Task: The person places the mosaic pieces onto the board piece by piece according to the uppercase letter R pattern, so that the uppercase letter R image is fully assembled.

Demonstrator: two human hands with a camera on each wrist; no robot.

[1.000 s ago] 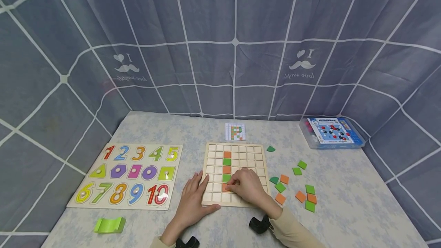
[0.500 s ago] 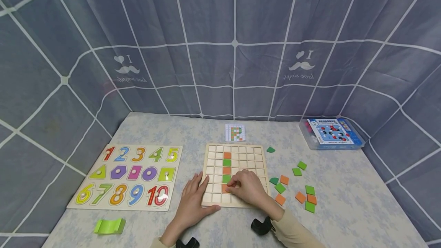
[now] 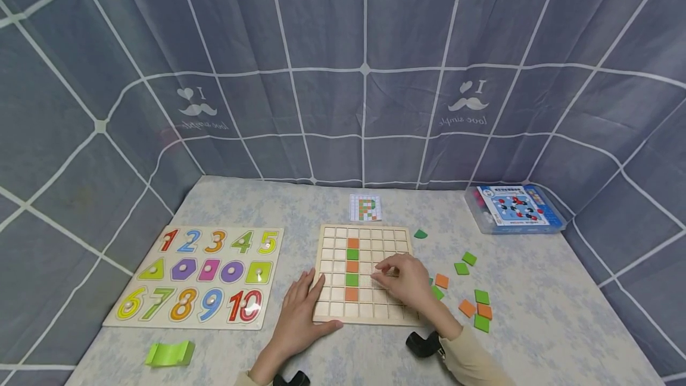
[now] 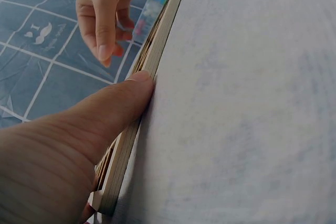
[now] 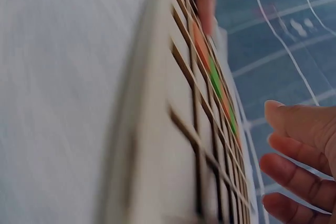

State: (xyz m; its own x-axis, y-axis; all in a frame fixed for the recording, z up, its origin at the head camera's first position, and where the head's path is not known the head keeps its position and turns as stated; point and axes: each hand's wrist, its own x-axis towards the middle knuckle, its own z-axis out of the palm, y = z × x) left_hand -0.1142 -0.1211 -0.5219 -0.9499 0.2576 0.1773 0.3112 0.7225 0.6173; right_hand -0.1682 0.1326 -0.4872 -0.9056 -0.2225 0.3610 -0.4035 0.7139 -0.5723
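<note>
A wooden grid board (image 3: 333, 267) lies on the table in the head view. One of its columns holds a line of square tiles, orange and green by turns; the nearest is an orange tile (image 3: 351, 295). My left hand (image 3: 300, 310) rests at the board's near left corner, fingers straight along the left side. Its thumb (image 4: 118, 98) presses the near edge in the left wrist view. Over the right part of the board hovers my right hand (image 3: 405, 283). Its fingers (image 5: 299, 174) are loosely bent, apart from the board, with nothing seen between them.
Loose green and orange tiles (image 3: 467, 307) lie right of the board. Behind it is a pattern card (image 3: 365, 208). A number puzzle (image 3: 270, 299) lies left, a green curved block (image 3: 170, 354) near it. A plastic box (image 3: 517, 210) stands back right.
My right hand has left the nearest orange tile and moved right and slightly back. That tile now lies uncovered in the column. The left hand has stayed in place.
</note>
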